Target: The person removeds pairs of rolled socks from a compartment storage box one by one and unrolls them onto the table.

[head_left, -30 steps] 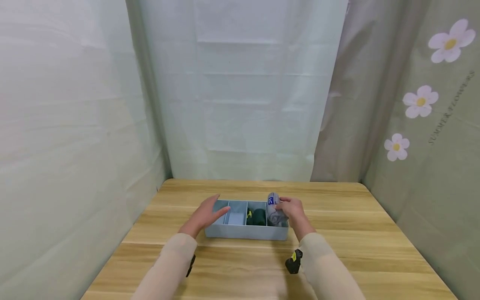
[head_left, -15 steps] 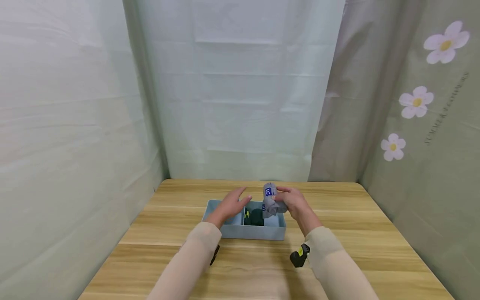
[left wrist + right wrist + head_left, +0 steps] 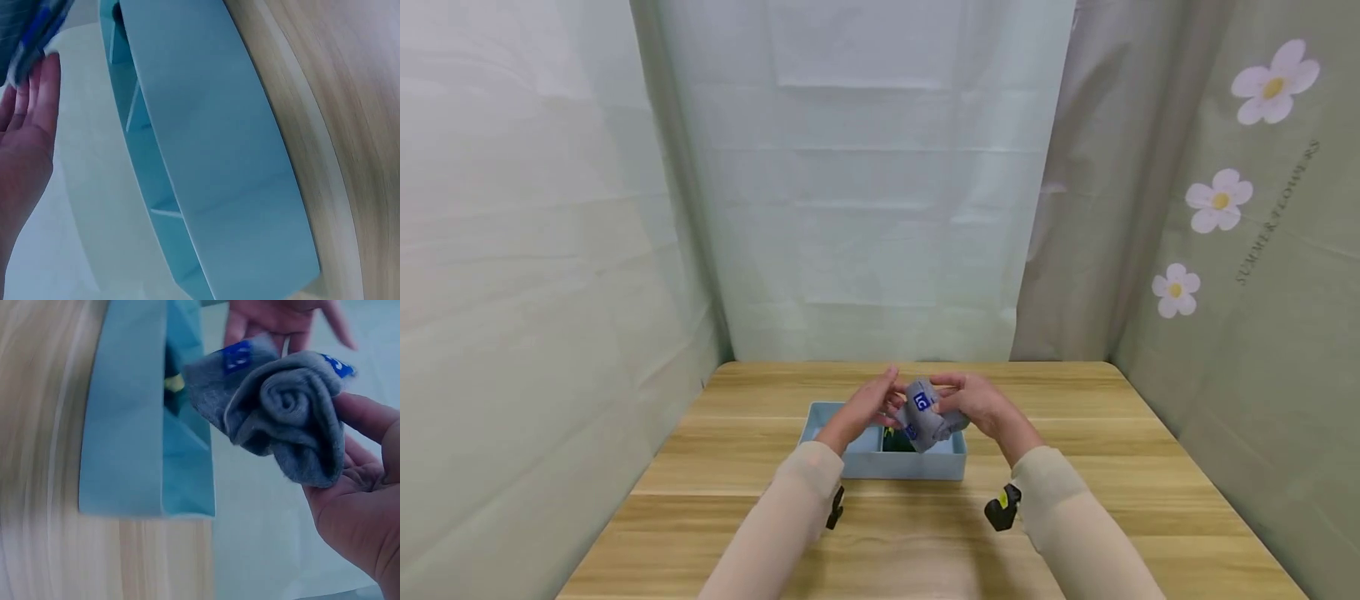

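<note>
My right hand point(image 3: 985, 408) holds a rolled pair of grey socks point(image 3: 922, 427) with blue labels above the light-blue divided box point(image 3: 901, 467). In the right wrist view the spiral end of the grey roll point(image 3: 287, 397) faces the camera, and a thumb and fingers pinch its side. My left hand point(image 3: 863, 408) is at the other side of the socks. Its extended fingers point(image 3: 47, 94) reach the socks' lower edge in the left wrist view, with the thumb spread away in the right wrist view. A dark green rolled bundle point(image 3: 895, 440) sits in a middle compartment, partly hidden behind the socks.
The box stands on a wood-grain table point(image 3: 737, 517), its long side facing me. Thin dividers point(image 3: 165, 212) split it into compartments. Pale curtains point(image 3: 880, 208) hang behind the table and at both sides, with printed flowers point(image 3: 1219, 200) on the right one.
The right hand has lifted the grey socks from the box's rightmost compartment and moved them left, tilting them. The left hand has moved from the box's left end rightward to the socks.
</note>
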`<state>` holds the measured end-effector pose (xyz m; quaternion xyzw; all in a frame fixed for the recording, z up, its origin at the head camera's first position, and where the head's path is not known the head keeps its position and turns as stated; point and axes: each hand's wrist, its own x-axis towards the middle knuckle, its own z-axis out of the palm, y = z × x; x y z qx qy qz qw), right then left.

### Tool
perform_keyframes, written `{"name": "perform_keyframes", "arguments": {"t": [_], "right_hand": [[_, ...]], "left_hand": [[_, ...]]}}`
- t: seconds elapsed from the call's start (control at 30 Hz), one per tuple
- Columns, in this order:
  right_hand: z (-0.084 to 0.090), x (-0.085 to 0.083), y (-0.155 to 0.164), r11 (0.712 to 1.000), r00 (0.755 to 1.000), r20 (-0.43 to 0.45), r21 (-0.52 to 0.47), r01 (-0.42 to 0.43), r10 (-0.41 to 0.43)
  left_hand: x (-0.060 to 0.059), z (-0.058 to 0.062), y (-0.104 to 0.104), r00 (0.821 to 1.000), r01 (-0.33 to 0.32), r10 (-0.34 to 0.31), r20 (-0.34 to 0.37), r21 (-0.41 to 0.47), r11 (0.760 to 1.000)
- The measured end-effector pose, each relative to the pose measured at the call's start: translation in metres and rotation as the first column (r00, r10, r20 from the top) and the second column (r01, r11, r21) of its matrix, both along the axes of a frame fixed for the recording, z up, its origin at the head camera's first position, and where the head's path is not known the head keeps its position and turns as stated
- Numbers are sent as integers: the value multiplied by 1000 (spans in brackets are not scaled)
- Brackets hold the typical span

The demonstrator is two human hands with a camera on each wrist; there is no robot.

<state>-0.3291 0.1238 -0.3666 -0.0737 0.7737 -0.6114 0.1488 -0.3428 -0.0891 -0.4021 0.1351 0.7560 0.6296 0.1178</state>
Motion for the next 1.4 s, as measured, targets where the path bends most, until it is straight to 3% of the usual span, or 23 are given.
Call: {"name": "perform_keyframes", "arguments": {"t": [0.1,0.2,0.53,0.73,0.83,1.0,1.2,1.4], "right_hand": [[-2,2,0,992,997,-75,126,-25,35],[-3,4,0,980,988,-133,195,-50,77],[-12,7,12,980,963,-250,189,-58,105],[-17,8,33,972,964,-202,189,-137,175],[-16,9,43,971,965,-168,168,-172,200],[-15,11,63,973,976,-125,170,-155,177],[-19,17,91,968,976,-101,180,-173,193],[-28,27,111,962,973,-70,181,-203,218]], "left_hand": [[3,2,4,998,47,-47,37,-11,999],[5,1,8,996,56,-54,64,-28,998],[8,1,17,995,-44,33,91,118,992],[15,4,25,996,-45,31,79,185,982],[21,6,30,998,-10,-2,71,168,986],[31,6,40,993,64,-79,92,159,985],[42,-2,61,988,102,-116,98,135,986],[58,-16,81,993,98,-105,62,105,990]]}}
